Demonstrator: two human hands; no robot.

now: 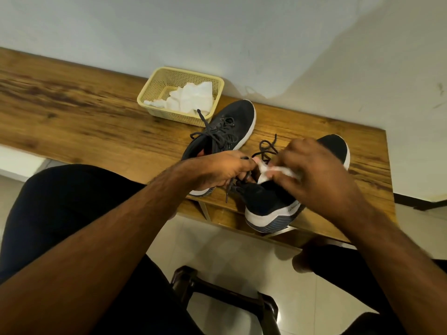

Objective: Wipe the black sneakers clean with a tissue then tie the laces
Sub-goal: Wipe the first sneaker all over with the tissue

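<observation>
Two black sneakers with white soles sit on a wooden worktop [84, 110] set against a pale wall. The nearer sneaker [271, 204] lies at the worktop's front edge near its right end, its heel overhanging that edge and its toe pointing toward the back right corner. The left hand [225, 170] is closed around a dark lace [229, 189] of this sneaker, the lace end hanging below the fist. The right hand [314, 170] is curled over the sneaker's opening, its fingers pinching a crumpled white tissue [268, 171] that touches the tongue area; a loop of lace rises just behind the two hands.

The other sneaker [229, 126] lies farther back and to the left, partly hidden by the left hand, its toe near the wall and its laces loose and untied. Just beside its toe, against the wall, stands a pale yellow perforated plastic basket [159, 81] holding more crumpled white tissues [191, 97].

The person's dark-clad legs and a dark stool frame [225, 296] show below, over a light tiled floor.
</observation>
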